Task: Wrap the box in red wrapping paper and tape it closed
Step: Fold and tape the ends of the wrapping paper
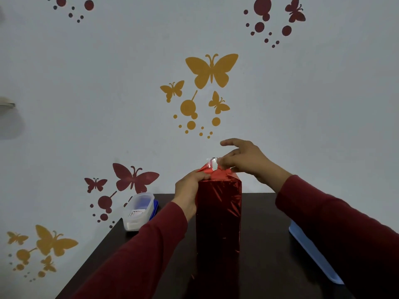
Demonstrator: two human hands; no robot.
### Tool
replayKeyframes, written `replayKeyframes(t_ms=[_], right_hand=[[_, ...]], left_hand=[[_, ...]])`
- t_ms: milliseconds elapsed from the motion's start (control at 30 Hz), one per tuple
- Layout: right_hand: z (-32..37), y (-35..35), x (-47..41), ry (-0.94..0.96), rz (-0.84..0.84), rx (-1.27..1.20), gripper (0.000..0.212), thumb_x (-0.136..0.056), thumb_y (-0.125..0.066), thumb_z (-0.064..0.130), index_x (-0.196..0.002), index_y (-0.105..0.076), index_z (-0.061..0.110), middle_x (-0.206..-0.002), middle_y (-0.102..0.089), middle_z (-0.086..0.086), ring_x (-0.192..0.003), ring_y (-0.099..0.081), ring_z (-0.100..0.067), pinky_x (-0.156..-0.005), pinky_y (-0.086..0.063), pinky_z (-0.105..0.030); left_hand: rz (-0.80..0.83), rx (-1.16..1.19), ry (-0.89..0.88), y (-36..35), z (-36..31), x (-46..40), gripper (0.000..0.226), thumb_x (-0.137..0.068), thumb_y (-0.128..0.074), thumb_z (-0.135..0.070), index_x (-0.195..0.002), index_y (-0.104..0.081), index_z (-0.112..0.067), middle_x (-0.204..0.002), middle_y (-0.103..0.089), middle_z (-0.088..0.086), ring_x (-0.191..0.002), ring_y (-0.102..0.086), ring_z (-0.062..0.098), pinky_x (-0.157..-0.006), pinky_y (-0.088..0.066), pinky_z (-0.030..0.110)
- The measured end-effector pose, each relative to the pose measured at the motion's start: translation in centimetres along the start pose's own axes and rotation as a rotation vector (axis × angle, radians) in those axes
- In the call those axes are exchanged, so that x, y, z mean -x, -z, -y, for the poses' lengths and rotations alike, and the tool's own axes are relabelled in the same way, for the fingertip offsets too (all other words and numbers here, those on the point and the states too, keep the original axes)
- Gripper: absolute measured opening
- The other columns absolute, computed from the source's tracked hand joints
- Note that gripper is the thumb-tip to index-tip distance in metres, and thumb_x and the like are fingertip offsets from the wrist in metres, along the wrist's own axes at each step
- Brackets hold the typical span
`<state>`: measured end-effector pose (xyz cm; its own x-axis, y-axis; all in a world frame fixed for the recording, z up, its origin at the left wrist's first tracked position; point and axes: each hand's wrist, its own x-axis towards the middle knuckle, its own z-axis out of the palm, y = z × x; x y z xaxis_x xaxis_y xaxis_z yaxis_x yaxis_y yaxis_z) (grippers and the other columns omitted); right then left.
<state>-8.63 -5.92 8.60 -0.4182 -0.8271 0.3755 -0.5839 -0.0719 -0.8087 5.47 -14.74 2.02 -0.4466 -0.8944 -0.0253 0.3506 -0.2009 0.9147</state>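
The box [218, 214] stands upright mid-desk, in red paper. My left hand [190, 186] pins the top fold; my right hand [244, 161] pinches tape [211, 164] on it. Slack (foil springs back) could let the flap lift and the tape wrinkle.

Wall: pale grey wall [86, 83], yellow butterfly decals [211, 70] and dark red butterfly decals [135, 176].
Worktop: dark brown worktop [265, 244] against wall.

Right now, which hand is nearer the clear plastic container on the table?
Left. The left hand grips the wrapped box's upper left edge, just right of the container. The right hand pinches tape at the box top, farther away.
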Motion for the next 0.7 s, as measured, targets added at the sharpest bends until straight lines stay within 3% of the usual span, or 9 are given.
replayKeyframes(t_ms=[100,267,467,600,700], right_hand=[[0.0,-0.3,-1.3,-0.051,0.051,0.054,0.058,-0.082,-0.081,0.013,-0.136,-0.061,0.022,-0.085,-0.080,-0.009,-0.073,-0.073,-0.014,-0.074,-0.062,-0.028],[-0.5,-0.7,-2.6,-0.096,0.063,0.088,0.058,-0.081,-0.081,0.013,-0.135,-0.061,0.023,-0.090,-0.079,-0.015,-0.073,-0.068,-0.019,-0.066,-0.060,-0.025],[-0.9,-1.2,-3.0,-0.140,0.037,0.113,0.056,-0.079,-0.083,0.015,-0.130,-0.063,0.024,-0.080,-0.078,-0.007,-0.067,-0.066,-0.014,-0.060,-0.055,-0.022],[-0.9,-1.5,-3.2,-0.151,0.019,0.146,0.055,-0.079,-0.082,0.012,-0.131,-0.063,0.022,-0.075,-0.075,-0.007,-0.048,-0.059,-0.008,-0.049,-0.048,-0.019],[-0.8,-1.8,-3.4,-0.155,0.016,0.199,0.058,-0.078,-0.081,0.010,-0.132,-0.064,0.022,-0.078,-0.076,-0.008,-0.047,-0.056,-0.010,-0.048,-0.048,-0.019]], left_hand=[[0.005,-0.014,-0.009,0.2,-0.2,0.3,0.016,-0.085,-0.070,0.001,-0.097,-0.077,-0.007,-0.069,-0.072,0.008,-0.047,-0.068,0.015,-0.042,-0.050,0.020],[0.012,-0.018,-0.026,0.3,-0.2,0.3,0.018,-0.084,-0.070,0.002,-0.099,-0.077,-0.005,-0.069,-0.072,0.007,-0.048,-0.068,0.015,-0.043,-0.050,0.020],[0.013,-0.007,-0.039,0.3,-0.1,0.3,0.016,-0.083,-0.071,0.001,-0.096,-0.077,-0.006,-0.070,-0.072,0.007,-0.048,-0.067,0.013,-0.042,-0.049,0.019],[0.019,-0.016,-0.041,0.4,-0.2,0.2,0.012,-0.083,-0.072,0.000,-0.088,-0.077,-0.009,-0.067,-0.071,0.005,-0.047,-0.066,0.013,-0.042,-0.049,0.018],[0.018,-0.033,-0.040,0.4,-0.2,0.1,0.012,-0.084,-0.071,0.000,-0.088,-0.077,-0.010,-0.069,-0.071,0.005,-0.049,-0.067,0.013,-0.043,-0.050,0.018]])
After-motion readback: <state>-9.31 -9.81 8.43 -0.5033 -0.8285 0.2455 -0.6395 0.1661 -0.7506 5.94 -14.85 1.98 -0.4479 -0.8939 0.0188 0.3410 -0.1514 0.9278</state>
